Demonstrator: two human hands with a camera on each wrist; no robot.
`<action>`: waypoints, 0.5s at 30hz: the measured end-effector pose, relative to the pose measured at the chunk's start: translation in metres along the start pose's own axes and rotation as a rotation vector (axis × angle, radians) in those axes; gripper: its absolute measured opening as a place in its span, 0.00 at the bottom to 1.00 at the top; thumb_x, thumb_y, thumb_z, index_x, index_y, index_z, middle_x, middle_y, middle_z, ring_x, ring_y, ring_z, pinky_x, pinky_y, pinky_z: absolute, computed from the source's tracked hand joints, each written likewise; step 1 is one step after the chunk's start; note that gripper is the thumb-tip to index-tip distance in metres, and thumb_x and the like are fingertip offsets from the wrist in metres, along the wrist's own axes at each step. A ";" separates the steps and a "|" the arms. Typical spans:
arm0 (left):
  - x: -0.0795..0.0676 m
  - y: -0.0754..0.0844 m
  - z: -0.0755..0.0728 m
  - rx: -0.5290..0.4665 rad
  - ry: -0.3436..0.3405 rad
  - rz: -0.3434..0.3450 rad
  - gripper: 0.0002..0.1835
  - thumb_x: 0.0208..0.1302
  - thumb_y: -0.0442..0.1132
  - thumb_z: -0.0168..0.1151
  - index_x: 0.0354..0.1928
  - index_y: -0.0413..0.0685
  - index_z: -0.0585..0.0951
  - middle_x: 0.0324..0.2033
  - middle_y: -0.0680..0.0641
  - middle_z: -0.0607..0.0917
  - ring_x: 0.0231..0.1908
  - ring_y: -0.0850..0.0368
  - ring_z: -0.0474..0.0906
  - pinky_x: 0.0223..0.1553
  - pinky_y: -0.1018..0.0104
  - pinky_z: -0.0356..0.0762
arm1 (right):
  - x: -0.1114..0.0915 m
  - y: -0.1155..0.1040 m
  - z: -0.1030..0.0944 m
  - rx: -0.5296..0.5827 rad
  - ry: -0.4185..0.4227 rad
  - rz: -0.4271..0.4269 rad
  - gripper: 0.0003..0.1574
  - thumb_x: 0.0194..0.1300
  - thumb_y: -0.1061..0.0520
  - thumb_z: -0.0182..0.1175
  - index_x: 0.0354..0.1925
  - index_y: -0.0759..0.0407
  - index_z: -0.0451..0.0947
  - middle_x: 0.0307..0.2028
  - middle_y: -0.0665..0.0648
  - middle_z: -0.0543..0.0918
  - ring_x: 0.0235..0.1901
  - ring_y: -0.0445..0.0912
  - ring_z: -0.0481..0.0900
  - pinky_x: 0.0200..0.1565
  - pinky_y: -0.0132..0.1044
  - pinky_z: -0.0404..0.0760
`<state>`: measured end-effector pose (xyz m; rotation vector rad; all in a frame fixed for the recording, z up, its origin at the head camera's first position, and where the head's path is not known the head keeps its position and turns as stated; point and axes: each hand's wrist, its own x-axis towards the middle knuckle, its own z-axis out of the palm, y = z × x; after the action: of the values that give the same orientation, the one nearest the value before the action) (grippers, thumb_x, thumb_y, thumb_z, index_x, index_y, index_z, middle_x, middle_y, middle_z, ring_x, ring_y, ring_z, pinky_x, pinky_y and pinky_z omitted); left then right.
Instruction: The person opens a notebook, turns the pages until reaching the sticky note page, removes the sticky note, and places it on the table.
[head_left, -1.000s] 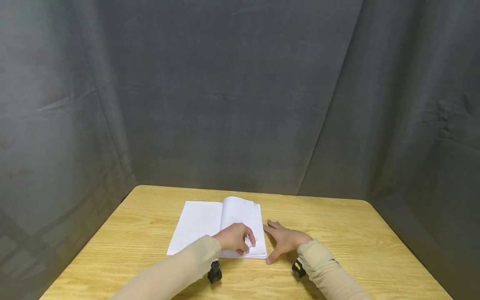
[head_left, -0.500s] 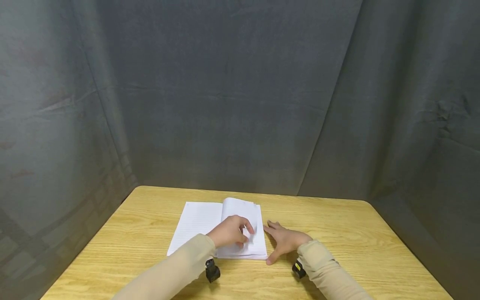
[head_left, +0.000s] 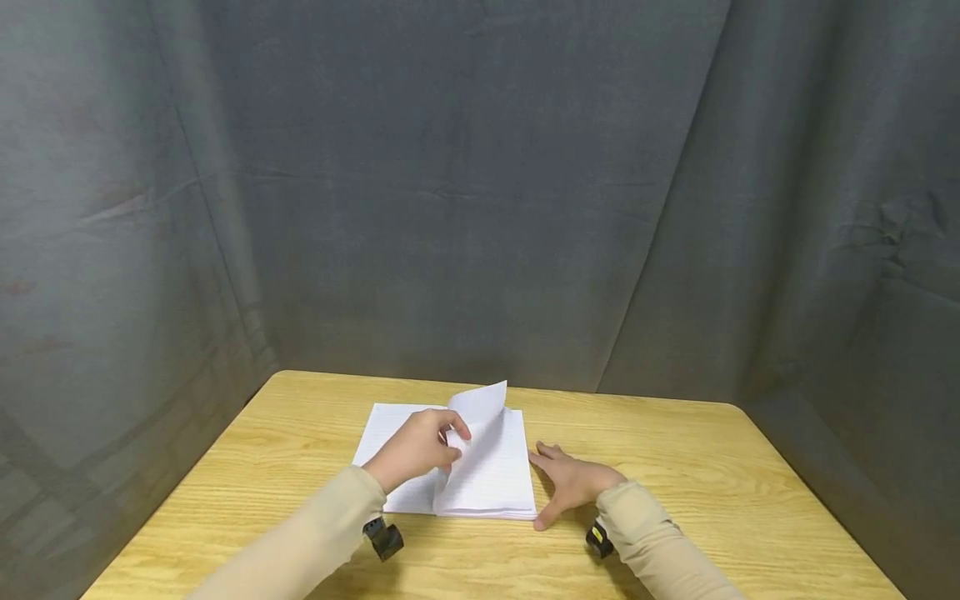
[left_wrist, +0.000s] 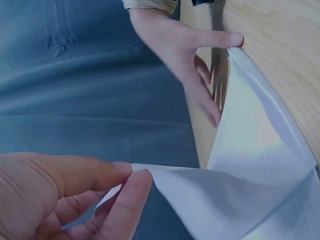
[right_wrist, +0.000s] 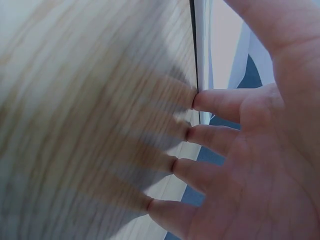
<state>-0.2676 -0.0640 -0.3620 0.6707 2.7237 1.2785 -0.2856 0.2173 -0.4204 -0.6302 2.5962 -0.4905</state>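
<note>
An open lined notebook (head_left: 495, 483) lies on the wooden table. Between thumb and forefinger my left hand (head_left: 420, 446) pinches the edge of a white page (head_left: 480, 408), which is lifted and curls up over the notebook's right half. The left wrist view shows the pinched page (left_wrist: 210, 195) bending away from the fingertips (left_wrist: 137, 180). My right hand (head_left: 573, 482) rests with spread fingers on the table at the notebook's right edge. In the right wrist view its fingertips (right_wrist: 200, 100) press the wood, the upper one right at the notebook's side.
The wooden table (head_left: 675, 467) extends around the notebook on all sides. Dark grey curtains (head_left: 450, 208) hang behind it and along both sides. A black wrist device (head_left: 384, 537) sits at my left sleeve, another black device (head_left: 598, 540) at the right one.
My left hand has moved left and away from me, lifting the page off the right half and turning it leftward. The right hand stays in place.
</note>
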 end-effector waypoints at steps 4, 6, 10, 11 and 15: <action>-0.011 -0.004 -0.011 -0.009 0.059 -0.028 0.10 0.53 0.27 0.63 0.36 0.48 0.81 0.29 0.45 0.76 0.22 0.59 0.81 0.25 0.66 0.77 | -0.002 0.000 -0.001 0.000 -0.006 0.007 0.73 0.43 0.36 0.75 0.74 0.63 0.48 0.75 0.68 0.43 0.73 0.67 0.40 0.65 0.68 0.54; -0.017 -0.006 -0.016 -0.011 0.089 -0.042 0.11 0.53 0.26 0.63 0.36 0.49 0.81 0.28 0.46 0.76 0.23 0.60 0.80 0.25 0.66 0.77 | -0.002 0.001 0.000 -0.002 -0.007 0.010 0.73 0.43 0.36 0.75 0.74 0.63 0.48 0.75 0.67 0.43 0.73 0.67 0.40 0.65 0.68 0.54; -0.028 -0.013 -0.025 0.005 0.148 -0.066 0.11 0.52 0.25 0.62 0.35 0.48 0.81 0.22 0.48 0.74 0.21 0.60 0.79 0.24 0.68 0.77 | -0.001 0.004 0.000 -0.003 -0.009 0.005 0.74 0.43 0.34 0.74 0.75 0.62 0.47 0.75 0.68 0.43 0.73 0.67 0.40 0.64 0.68 0.54; -0.031 -0.015 -0.027 0.007 0.162 -0.075 0.11 0.51 0.25 0.62 0.34 0.48 0.81 0.21 0.48 0.72 0.21 0.60 0.79 0.24 0.68 0.78 | 0.000 0.005 0.000 -0.003 -0.011 0.002 0.74 0.43 0.34 0.74 0.75 0.62 0.47 0.75 0.68 0.42 0.73 0.68 0.40 0.64 0.69 0.54; -0.041 -0.025 -0.034 0.005 0.197 -0.139 0.11 0.51 0.24 0.63 0.34 0.47 0.81 0.22 0.48 0.68 0.21 0.60 0.78 0.25 0.69 0.79 | 0.000 0.004 0.001 -0.006 -0.015 -0.007 0.74 0.44 0.32 0.73 0.75 0.63 0.46 0.75 0.68 0.42 0.73 0.68 0.39 0.64 0.69 0.54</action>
<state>-0.2472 -0.1196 -0.3638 0.3645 2.8684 1.3721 -0.2867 0.2209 -0.4228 -0.6424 2.5830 -0.4776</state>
